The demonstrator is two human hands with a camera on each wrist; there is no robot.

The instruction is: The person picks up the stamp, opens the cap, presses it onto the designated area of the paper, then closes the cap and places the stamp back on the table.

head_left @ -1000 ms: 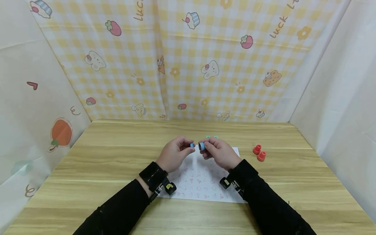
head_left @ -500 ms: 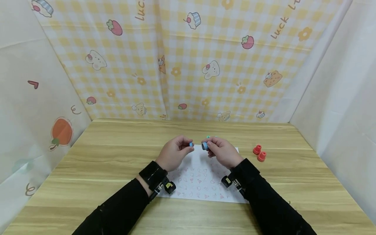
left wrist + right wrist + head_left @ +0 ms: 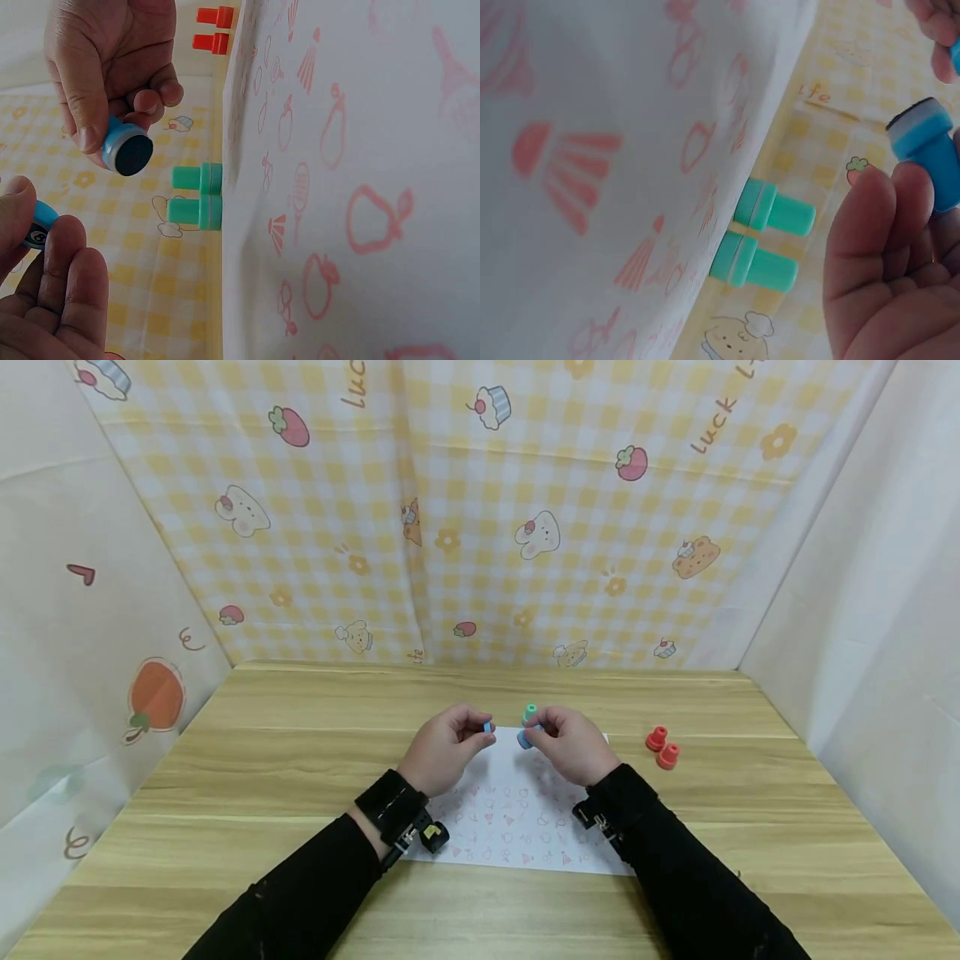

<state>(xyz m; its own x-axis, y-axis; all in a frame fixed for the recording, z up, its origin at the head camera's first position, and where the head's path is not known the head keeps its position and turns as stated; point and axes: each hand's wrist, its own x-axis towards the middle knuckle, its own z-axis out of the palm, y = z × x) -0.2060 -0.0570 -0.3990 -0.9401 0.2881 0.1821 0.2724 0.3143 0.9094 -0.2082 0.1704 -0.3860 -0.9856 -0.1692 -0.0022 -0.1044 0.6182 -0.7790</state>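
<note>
My right hand (image 3: pixel 576 748) pinches a blue stamp (image 3: pixel 928 154) by its handle. The dark stamping face shows in the left wrist view, tilted down toward the paper. Between thumb and fingers, my left hand (image 3: pixel 442 752) holds a small round blue cap (image 3: pixel 39 226), partly hidden by the fingertips. Stamp and cap are apart, facing each other above the far edge of a white sheet (image 3: pixel 502 835). Rows of red prints, such as fruits and shuttlecocks, cover the sheet's near part.
Two green stamps (image 3: pixel 196 212) stand just beyond the sheet, partly behind my right hand in the head view. To the right, two red stamps (image 3: pixel 668 757) stand on the wooden table (image 3: pixel 300 735). A yellow checked cloth (image 3: pixel 480 568) hangs at the back.
My right hand has moved slightly right, away from the cap, and turned the stamp's face downward. More of a green stamp shows. The left hand has hardly moved.
</note>
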